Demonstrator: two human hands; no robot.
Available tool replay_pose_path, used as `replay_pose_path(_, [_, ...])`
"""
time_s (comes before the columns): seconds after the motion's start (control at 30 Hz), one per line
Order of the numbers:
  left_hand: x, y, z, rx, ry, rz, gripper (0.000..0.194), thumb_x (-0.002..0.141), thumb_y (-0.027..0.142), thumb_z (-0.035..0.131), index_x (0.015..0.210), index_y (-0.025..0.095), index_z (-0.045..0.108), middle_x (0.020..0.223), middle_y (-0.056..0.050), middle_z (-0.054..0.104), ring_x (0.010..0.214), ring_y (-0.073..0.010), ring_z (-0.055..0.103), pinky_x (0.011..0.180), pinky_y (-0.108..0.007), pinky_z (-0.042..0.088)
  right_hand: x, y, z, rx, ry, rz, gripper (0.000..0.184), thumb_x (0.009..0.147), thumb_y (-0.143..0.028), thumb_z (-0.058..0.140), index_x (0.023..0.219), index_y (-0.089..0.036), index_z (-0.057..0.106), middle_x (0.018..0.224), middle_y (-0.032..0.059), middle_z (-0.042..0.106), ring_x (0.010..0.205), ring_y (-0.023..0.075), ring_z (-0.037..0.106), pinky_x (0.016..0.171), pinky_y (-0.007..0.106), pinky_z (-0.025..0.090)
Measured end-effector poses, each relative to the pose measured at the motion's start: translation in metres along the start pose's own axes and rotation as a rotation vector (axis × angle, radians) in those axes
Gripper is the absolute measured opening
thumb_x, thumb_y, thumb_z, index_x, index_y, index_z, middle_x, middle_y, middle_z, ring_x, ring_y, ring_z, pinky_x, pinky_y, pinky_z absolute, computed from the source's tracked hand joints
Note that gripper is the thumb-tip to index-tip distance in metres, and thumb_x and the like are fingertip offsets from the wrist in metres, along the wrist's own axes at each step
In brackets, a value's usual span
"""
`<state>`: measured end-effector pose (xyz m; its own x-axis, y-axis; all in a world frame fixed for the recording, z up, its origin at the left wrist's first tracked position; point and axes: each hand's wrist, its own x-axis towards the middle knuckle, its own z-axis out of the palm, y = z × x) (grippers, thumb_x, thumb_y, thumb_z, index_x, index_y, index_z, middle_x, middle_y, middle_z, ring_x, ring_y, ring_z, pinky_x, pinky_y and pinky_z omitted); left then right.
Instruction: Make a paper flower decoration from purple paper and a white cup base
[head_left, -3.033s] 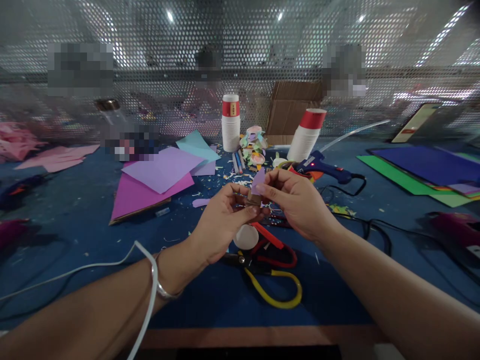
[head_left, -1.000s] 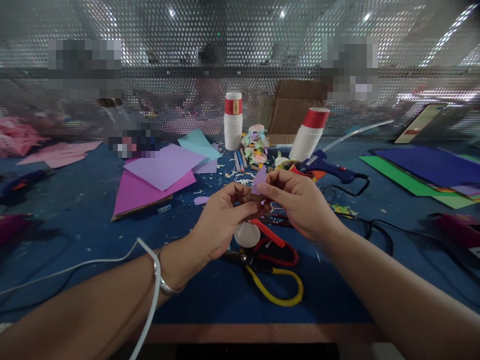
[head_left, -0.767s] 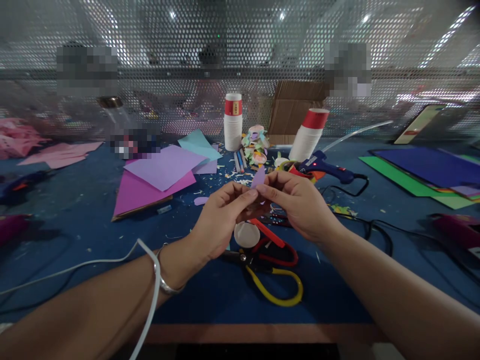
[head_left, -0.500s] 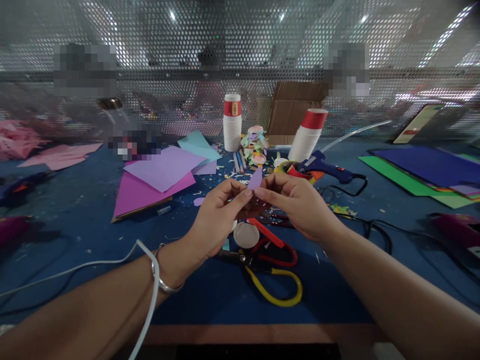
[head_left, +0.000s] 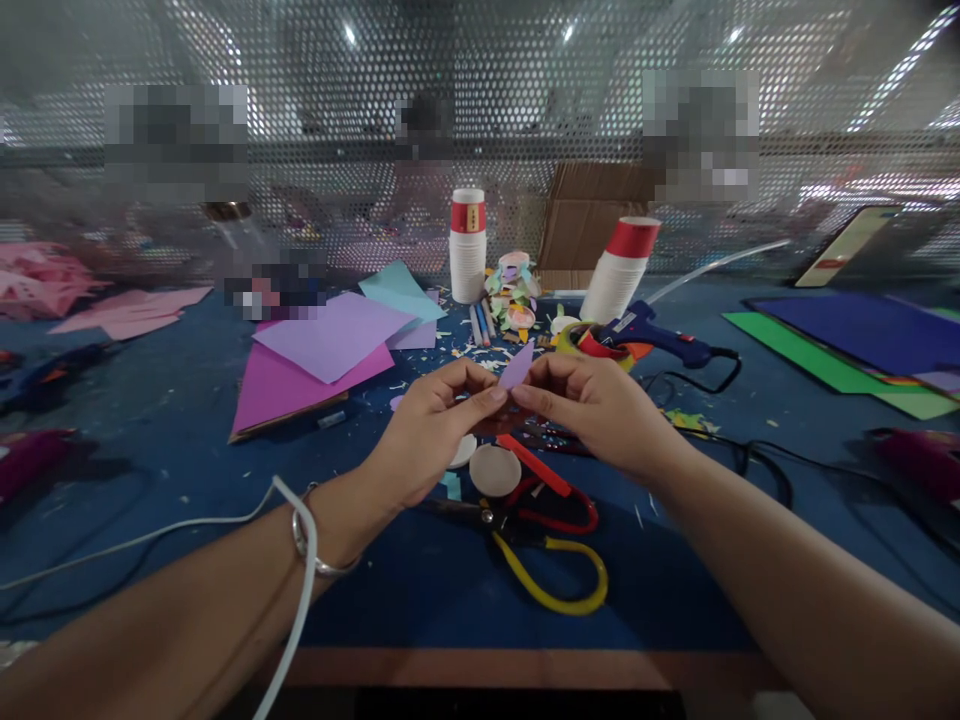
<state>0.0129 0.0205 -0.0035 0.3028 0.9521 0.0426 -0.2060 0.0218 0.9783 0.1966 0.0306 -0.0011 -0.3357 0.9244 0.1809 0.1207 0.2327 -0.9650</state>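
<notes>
Left to right: pink sheets (head_left: 127, 315) at far left on the table (head_left: 187, 560). Next, lilac sheet (head_left: 334, 335) over a magenta sheet (head_left: 259, 400), overlapped at angles, probably so each color shows and a corner is easy to grab.

Left hand (head_left: 427, 425) has thumb and fingers pinched on the lower left edge of a small purple paper piece (head_left: 517, 368), raised over the table mid-scene. Low pinch leaves the pointed tip free, upward and in view, likely for control of something thin. Whatever is behind the fingers is hidden.

Upright cup stack (head_left: 468, 265) beyond, far side, out of the hands' way. Near side, scissors (head_left: 519, 534) lie with handles to the right, which suits a quick grab.

Right hand (head_left: 607, 410) pinches the same piece at its base, thumbs almost meeting, presumably to steady it.

Farther right, glue gun (head_left: 671, 345), nose apparently propped on a yellow roll (head_left: 570, 335), probably to lift it off the table. Far right, blue sheets (head_left: 855, 325) over green, set aside flat
</notes>
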Motion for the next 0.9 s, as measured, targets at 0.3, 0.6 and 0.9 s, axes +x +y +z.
replay_pose_path(0.3, [0.000,0.001,0.004,-0.047,0.012,-0.070,0.021,0.078,0.026,0.079,0.074,0.016,0.061,0.076,-0.001,0.066,0.075,-0.0148,0.067,0.077,-0.031,0.055,0.000,0.003,-0.001,-0.133,-0.001,-0.048,0.025,0.084,-0.045,0.072,0.079,-0.021,0.066,0.075,0.0011,0.065,0.071,0.0167,0.057,0.065,0.032,0.044])
replay_pose_path(0.6, [0.007,-0.006,-0.005,0.101,0.070,0.127,0.019,0.072,0.026,0.083,0.080,0.019,0.067,0.079,0.001,0.063,0.074,-0.0126,0.061,0.075,-0.029,0.052,0.000,0.006,-0.002,-0.132,0.053,-0.119,0.022,0.083,-0.039,0.074,0.089,-0.020,0.068,0.078,-0.0001,0.066,0.069,0.0141,0.055,0.063,0.029,0.043])
replay_pose_path(0.9, [0.008,0.000,-0.017,0.425,0.141,0.473,0.010,0.078,0.018,0.078,0.087,0.023,0.077,0.095,-0.005,0.070,0.092,-0.0190,0.065,0.087,-0.034,0.051,0.000,0.005,-0.005,0.083,0.072,-0.009,0.028,0.085,-0.047,0.071,0.089,-0.020,0.066,0.077,0.0019,0.068,0.069,0.0137,0.063,0.065,0.030,0.051])
